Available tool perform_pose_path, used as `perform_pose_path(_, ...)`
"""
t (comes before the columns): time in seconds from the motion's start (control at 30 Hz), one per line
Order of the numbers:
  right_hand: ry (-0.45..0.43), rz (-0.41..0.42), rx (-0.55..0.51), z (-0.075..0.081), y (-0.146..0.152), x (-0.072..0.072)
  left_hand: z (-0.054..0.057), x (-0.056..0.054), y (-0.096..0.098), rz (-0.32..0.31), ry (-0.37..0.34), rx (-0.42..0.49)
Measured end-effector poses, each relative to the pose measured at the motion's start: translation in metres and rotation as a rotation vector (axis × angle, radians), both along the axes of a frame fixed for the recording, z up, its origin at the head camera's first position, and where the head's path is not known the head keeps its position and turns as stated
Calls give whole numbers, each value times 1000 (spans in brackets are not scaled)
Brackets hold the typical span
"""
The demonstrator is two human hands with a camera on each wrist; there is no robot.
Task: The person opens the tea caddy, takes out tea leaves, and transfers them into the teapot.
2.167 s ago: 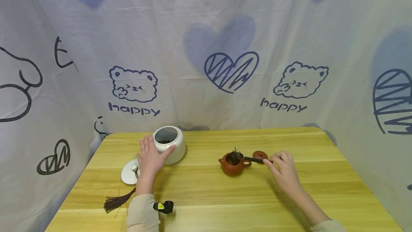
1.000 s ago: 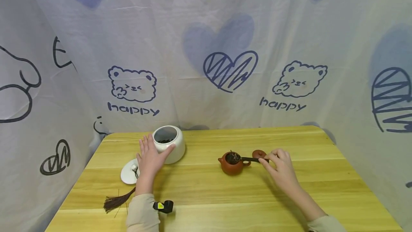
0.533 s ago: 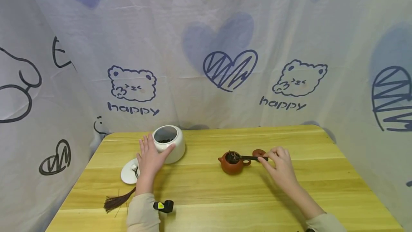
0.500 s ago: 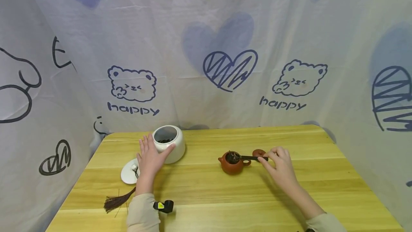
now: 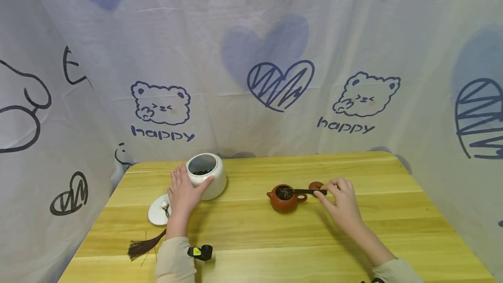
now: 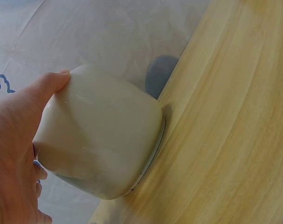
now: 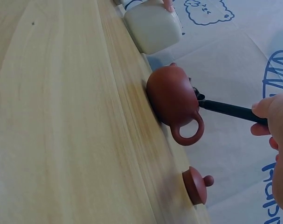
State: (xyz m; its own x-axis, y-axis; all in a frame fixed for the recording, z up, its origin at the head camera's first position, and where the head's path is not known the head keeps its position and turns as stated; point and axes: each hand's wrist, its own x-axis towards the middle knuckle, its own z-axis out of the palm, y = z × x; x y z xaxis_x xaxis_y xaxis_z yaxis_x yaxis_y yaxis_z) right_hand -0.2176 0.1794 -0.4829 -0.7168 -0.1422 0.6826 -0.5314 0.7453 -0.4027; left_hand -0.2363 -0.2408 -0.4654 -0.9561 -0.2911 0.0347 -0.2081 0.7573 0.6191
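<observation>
In the head view my left hand (image 5: 184,191) holds the side of a white ceramic jar (image 5: 217,182), with dark tea leaves visible inside. Its thumb lies against the jar near the rim, while the other fingers spread along the far left side. My right hand (image 5: 342,202) pinches the handle of a black tea scoop (image 5: 308,191) between thumb and fingers. The scoop's head is at the mouth of a red-brown clay teapot (image 5: 284,204), where dark tea leaves (image 5: 286,193) show. From the right wrist view, the scoop (image 7: 230,110) reaches over the teapot (image 7: 171,95) above its handle.
The teapot's lid (image 5: 315,185) lies behind the scoop handle, close to my right hand. A white jar lid (image 5: 158,211) rests left of my left wrist, beside a dark brown tassel (image 5: 144,246). A printed cloth (image 5: 235,99) hangs behind the wooden table (image 5: 251,235).
The scoop and my right hand have moved slightly left and its head has lowered into the teapot's mouth; the heap of leaves there sits lower. My left hand stays on the jar.
</observation>
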Motion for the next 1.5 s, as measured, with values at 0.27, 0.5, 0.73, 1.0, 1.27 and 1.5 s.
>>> perform_pose_path(0.27,52,23,7,0,-1,0,-1,0,0,0,3,3)
perform_pose_path(0.5,98,51,-10,-2,-2,-2,-2,1,1,1,16,7)
perform_pose_path(0.73,91,37,-24,1,-1,-1,-1,1,1,-2,13,13)
perform_pose_path(1.0,163,36,71,-1,10,-3,1,1,2,-3,6,20)
perform_pose_path(1.27,189,27,130,-5,20,-5,1,2,2,-4,6,14)
perform_pose_path(1.5,199,60,111,-5,20,-6,2,2,2,-4,1,11)
